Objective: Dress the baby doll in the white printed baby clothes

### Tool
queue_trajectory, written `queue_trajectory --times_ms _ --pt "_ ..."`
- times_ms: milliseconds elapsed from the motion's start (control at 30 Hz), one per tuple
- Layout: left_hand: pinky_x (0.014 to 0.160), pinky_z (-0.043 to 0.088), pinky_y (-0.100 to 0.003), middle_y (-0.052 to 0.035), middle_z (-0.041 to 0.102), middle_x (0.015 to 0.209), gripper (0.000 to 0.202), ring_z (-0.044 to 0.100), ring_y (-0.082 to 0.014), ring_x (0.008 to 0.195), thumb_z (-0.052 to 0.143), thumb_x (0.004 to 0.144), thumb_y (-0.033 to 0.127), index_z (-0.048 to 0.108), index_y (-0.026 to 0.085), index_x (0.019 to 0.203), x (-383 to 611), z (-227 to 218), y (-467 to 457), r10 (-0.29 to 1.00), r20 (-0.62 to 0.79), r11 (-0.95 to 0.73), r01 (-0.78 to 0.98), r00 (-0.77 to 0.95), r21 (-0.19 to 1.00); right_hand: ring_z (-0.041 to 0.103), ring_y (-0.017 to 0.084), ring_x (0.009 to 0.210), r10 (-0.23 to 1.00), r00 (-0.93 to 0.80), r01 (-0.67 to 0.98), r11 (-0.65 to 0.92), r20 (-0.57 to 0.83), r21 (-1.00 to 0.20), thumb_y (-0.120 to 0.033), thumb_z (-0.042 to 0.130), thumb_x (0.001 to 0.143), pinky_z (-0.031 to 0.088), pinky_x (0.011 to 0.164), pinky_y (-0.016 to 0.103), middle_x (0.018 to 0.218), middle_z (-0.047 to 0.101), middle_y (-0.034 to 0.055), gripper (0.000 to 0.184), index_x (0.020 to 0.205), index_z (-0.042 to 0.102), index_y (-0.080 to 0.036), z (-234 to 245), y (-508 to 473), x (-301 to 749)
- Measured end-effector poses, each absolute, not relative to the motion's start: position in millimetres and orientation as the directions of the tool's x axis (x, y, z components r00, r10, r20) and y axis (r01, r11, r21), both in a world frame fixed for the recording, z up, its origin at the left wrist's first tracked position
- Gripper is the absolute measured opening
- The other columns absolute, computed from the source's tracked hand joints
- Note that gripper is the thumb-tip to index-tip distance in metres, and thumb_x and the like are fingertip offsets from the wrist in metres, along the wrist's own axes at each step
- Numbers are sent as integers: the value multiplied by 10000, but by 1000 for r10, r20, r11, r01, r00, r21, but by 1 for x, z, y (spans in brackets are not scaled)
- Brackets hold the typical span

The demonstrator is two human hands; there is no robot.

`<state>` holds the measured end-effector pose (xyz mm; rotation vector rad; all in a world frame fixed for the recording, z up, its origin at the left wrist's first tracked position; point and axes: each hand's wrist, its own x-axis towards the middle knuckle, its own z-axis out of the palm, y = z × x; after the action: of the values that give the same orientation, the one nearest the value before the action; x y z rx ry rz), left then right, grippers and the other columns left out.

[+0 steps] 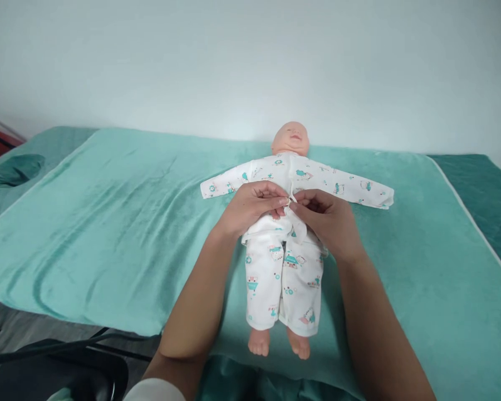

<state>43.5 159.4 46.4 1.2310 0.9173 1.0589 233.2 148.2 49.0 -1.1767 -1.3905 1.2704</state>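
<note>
A baby doll (291, 139) lies on its back, its head toward the wall and its bare feet toward me. It wears a white printed long-sleeved shirt (271, 167) and matching trousers (265, 284). Both sleeves stretch out to the sides. My left hand (259, 203) pinches the shirt's front edge over the doll's belly. From the other side, my right hand (328, 217) grips the opposite edge, and the two sets of fingertips meet at a small fastening, too small to make out clearly. Below them the shirt's lower front hangs slightly apart.
A light green velvety cover (108, 223) lies over the bed, wrinkled on the left. Darker green fabric (480, 195) shows at the right end. At the left end is a face hole (14, 170). A black chair (58, 367) and cables stand at the lower left. A pale wall (192, 67) rises behind.
</note>
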Motion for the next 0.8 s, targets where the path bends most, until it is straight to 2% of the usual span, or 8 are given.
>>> queue_trajectory --times_ms 167,533,667,800 --pt "591 529 -213 -5 694 690 242 635 -87 598 841 770 312 684 142 836 48 47 157 968 31 6 -148 251 989 528 77 653 985 -174 121 8 -13 -993 -376 796 776 388 564 194 780 653 11 307 986 735 -160 49 147 233" --pt "539 505 -213 21 640 664 354 608 -87 570 849 749 387 597 166 863 48 47 158 962 -10 27 -57 274 998 607 100 694 954 -241 411 268 179 -871 -274 686 859 459 652 230 791 687 -1 161 987 663 -179 49 141 227" --pt "541 489 -201 33 606 660 303 580 -74 574 812 782 339 563 180 850 50 51 154 961 -15 19 -10 275 1000 612 105 704 939 -270 474 321 211 -820 -251 660 870 445 647 232 799 683 -4 156 1008 631 -187 49 140 226" --pt "525 464 -197 39 576 650 255 545 -68 563 776 800 268 538 189 844 50 54 153 960 -19 21 -4 280 1000 608 109 696 928 -288 478 354 237 -804 -237 649 873 449 661 241 783 667 -14 241 1108 614 -197 45 141 225"
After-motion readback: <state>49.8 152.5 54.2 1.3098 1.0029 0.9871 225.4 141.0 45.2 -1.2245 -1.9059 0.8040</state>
